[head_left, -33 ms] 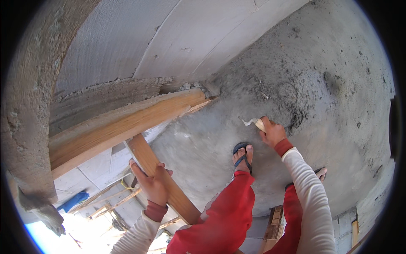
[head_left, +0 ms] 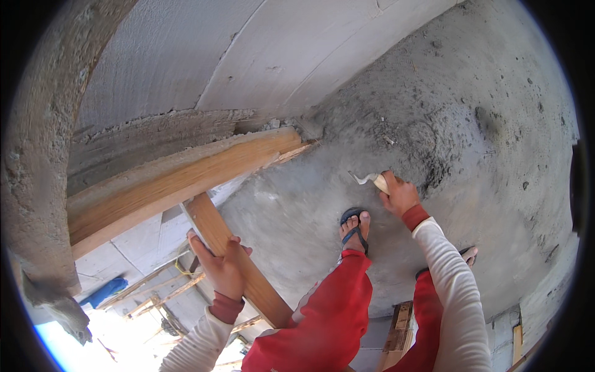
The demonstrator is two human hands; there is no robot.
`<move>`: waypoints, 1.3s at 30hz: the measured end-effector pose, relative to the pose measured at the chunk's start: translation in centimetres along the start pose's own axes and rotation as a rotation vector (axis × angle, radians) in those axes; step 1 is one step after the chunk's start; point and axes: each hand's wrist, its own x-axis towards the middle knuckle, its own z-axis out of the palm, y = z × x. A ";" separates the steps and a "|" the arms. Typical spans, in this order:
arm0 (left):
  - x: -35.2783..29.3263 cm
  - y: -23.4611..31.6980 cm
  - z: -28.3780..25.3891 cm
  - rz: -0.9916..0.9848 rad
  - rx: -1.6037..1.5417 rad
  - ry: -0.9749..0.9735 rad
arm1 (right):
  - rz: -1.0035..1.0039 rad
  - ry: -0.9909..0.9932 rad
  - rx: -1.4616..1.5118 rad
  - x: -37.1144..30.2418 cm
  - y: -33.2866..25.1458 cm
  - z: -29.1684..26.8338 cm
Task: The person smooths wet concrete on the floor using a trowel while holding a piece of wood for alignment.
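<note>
My right hand [head_left: 401,196] is closed around the pale handle of a trowel [head_left: 379,183]. The curved metal neck points left, just above the grey cement surface [head_left: 297,198]; its blade is hard to make out from this angle. On the left, my left hand [head_left: 224,268] is wrapped across a wooden plank [head_left: 251,276], thumb on one side and fingers on the other. That plank slants from a thick timber beam [head_left: 186,177] down toward my red-clad leg.
A patch of rough, lumpy mortar [head_left: 431,149] lies beyond the trowel. A pale block wall [head_left: 248,56] rises at the back, and a rough concrete post [head_left: 37,142] stands at far left. My sandalled foot [head_left: 355,229] rests on the cement. Bright open space shows at lower left.
The whole view has shifted very slightly. Both hands keep their holds.
</note>
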 end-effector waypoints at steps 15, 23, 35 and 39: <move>-1.0 2.5 1.6 0.033 0.012 0.059 | 0.081 0.039 -0.029 -2.5 -3.9 -1.1; -1.0 3.1 2.1 0.103 -0.011 0.070 | -0.151 0.264 0.099 -1.3 -2.6 0.3; -1.1 2.6 1.6 0.092 0.028 0.052 | 0.057 0.158 0.031 -3.0 -5.5 -2.2; -1.1 2.3 1.5 0.101 -0.020 0.074 | -0.095 0.324 0.208 -2.5 -6.5 -2.1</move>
